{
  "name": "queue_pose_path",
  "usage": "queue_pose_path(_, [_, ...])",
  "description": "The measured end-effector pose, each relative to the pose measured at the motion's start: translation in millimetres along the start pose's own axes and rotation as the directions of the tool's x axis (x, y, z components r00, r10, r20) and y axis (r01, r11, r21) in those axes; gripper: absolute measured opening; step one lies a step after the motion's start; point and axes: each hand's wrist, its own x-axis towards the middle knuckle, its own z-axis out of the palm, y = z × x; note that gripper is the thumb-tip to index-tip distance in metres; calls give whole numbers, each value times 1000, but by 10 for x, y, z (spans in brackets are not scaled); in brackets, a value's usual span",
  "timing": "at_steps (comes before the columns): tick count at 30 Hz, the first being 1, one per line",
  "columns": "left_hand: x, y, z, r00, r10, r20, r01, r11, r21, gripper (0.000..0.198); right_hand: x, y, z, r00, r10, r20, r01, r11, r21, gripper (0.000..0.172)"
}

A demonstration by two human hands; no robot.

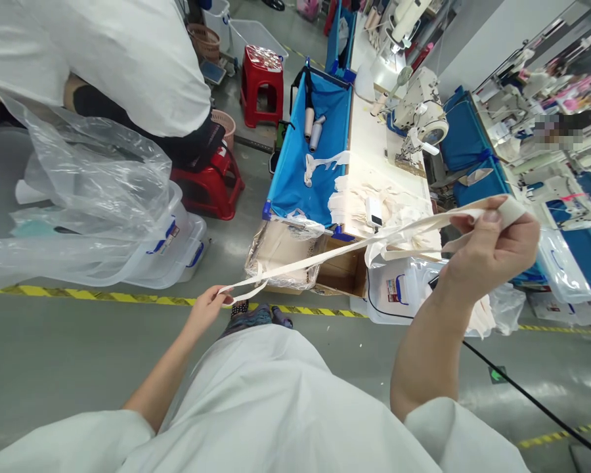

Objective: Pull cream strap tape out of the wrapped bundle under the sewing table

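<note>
A long cream fabric strip (305, 263) is stretched between my two hands, slanting up to the right. My left hand (209, 307) pinches its lower end, where a short loop hangs by the fingertips. Raised at the right, my right hand (497, 240) is closed on the other end, with a wider folded piece of the cloth over its fingers. More of the strip dangles below the right hand, in front of the table. A heap of cream fabric pieces (349, 203) lies behind the strip on the sewing table (369, 144).
A sewing machine (421, 112) stands on the table, beside a blue cloth bin (295, 177) with thread cones. Below are an open cardboard box (342, 272) and a clear plastic tub (391, 295). At left, a seated person (128, 59) is near plastic-draped tubs and red stools (262, 85).
</note>
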Motion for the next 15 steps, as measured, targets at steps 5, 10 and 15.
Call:
queue_pose_path(5, [21,169,-39,998,20,-57,-26,994,-111,55,264,-186,189,985,-170,27,164,976,144,12])
queue_pose_path(10, [29,231,-75,994,-1,-110,-21,979,-201,59,330,-291,263,977,-202,73,186,966,182,16])
queue_pose_path(15, [12,276,-107,990,-10,-143,-26,969,-247,49,279,-253,291,987,-143,76,127,975,180,16])
